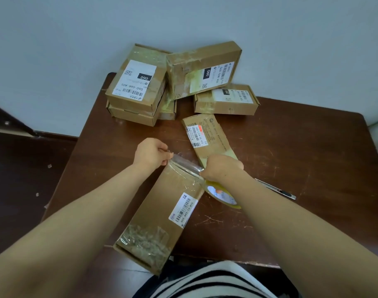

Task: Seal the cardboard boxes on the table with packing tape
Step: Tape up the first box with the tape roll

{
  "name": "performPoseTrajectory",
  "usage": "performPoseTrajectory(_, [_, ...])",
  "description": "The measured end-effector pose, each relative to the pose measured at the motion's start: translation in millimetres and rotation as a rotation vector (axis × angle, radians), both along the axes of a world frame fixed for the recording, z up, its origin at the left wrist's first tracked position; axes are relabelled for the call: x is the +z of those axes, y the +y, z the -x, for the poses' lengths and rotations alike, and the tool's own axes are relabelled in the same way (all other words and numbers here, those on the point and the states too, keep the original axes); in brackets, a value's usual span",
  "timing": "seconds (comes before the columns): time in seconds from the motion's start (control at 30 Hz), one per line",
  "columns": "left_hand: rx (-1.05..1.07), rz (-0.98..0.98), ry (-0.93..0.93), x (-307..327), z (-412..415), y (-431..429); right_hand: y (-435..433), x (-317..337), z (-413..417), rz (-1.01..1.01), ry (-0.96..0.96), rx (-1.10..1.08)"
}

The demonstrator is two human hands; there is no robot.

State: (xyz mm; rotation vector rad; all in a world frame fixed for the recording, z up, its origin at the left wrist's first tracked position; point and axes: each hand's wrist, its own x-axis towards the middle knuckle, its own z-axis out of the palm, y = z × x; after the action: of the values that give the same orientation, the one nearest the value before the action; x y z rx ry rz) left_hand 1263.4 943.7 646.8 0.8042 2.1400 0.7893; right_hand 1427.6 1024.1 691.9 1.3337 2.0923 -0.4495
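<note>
2 grips: left hand (pixel 150 154) pinches tape strip (pixel 185 163) over the box (pixel 162 211); right hand (pixel 223 167) holds the roll (pixel 223 195).

Long cardboard box (pixel 160 214) lying diagonal, clear tape (pixel 185 163) across far end, roll (pixel 224 196) beside

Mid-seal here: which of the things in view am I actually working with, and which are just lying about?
In hand: long box; tape strip stretched across its far end; tape roll.
Lying about: utility knife, untouched on the table; flat box; box pile at the back, some already taped; scraps on the floor.
</note>
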Motion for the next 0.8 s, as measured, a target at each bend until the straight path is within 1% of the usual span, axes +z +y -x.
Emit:
performPoseTrajectory(0.1, [-0.04,0.021,0.066,0.7,1.6,0.3,-0.4,-1.9,6.4,-0.008,-0.02,0.027])
performPoseTrajectory(0.23, [-0.07,0.027,0.085,-3.7,3.3,-2.7,-1.1,-3.3,12.0,-0.021,-0.038,0.067])
performPoseTrajectory(0.43, [-0.103,-0.006,0.029,-11.5,6.9,-7.3,-1.3,-4.8,14.5,-0.036,-0.076,0.079])
performPoseTrajectory(0.6, [-0.144,-0.039,-0.026,-21.1,3.7,-13.6,-6.4,-8.8,16.5,-0.055,-0.056,0.111])
performPoseTrajectory(0.67, [-0.141,-0.089,0.07,-21.6,0.3,-16.8,-7.8,-9.7,17.1,-0.067,-0.045,0.129])
performPoseTrajectory(0.7, [-0.153,-0.151,0.149,-20.6,-2.3,-19.4,-8.5,-10.0,16.8,-0.071,-0.035,0.138])
performPoseTrajectory(0.77, [-0.257,-0.293,0.308,-18.8,-10.9,-25.5,-9.8,-10.9,15.5,-0.086,-0.013,0.152])
performPoseTrajectory(0.8, [-0.32,-0.321,0.355,-18.4,-15.0,-28.0,-10.0,-11.5,15.2,-0.097,-0.005,0.159])
